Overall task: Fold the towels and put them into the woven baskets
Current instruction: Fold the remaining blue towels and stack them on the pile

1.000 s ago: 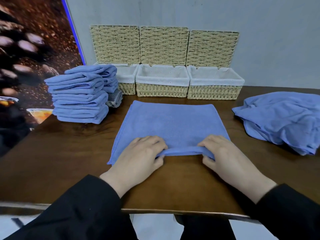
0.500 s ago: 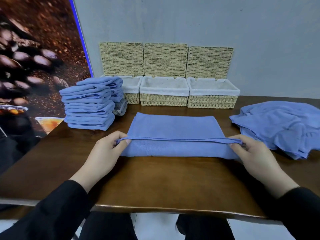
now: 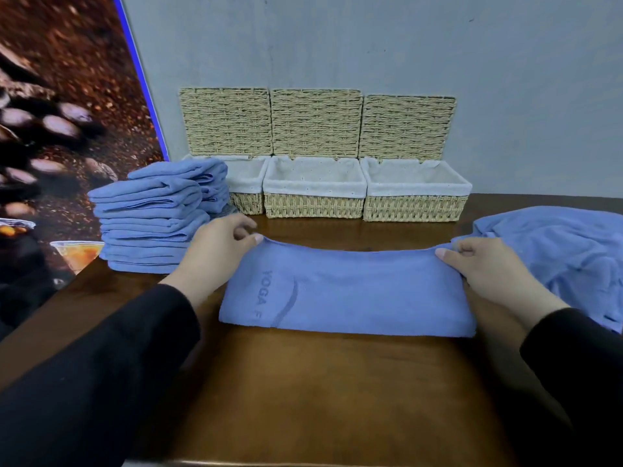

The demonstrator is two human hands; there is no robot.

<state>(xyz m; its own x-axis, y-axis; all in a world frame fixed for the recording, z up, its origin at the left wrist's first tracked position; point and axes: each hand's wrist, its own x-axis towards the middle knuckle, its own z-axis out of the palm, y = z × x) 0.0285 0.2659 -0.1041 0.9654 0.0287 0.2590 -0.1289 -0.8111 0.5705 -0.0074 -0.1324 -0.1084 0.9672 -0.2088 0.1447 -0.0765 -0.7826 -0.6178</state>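
A blue towel (image 3: 350, 294) lies folded in half across the middle of the dark wooden table (image 3: 337, 392), with faint lettering on its left part. My left hand (image 3: 219, 247) pinches its far left corner. My right hand (image 3: 478, 264) pinches its far right corner. The far edge sags a little between the two hands. Three woven baskets with white liners stand in a row at the back: left (image 3: 247, 203), middle (image 3: 313, 205) and right (image 3: 416, 208). Their lids stand upright against the wall.
A tall stack of folded blue towels (image 3: 151, 217) stands at the back left and hides part of the left basket. A loose heap of unfolded blue towels (image 3: 566, 257) lies at the right. A grey wall is behind, a poster at the left.
Both hands took hold of the towel's near edge, spread apart to its corners and carried it away from me over the far half. The towel now lies doubled.
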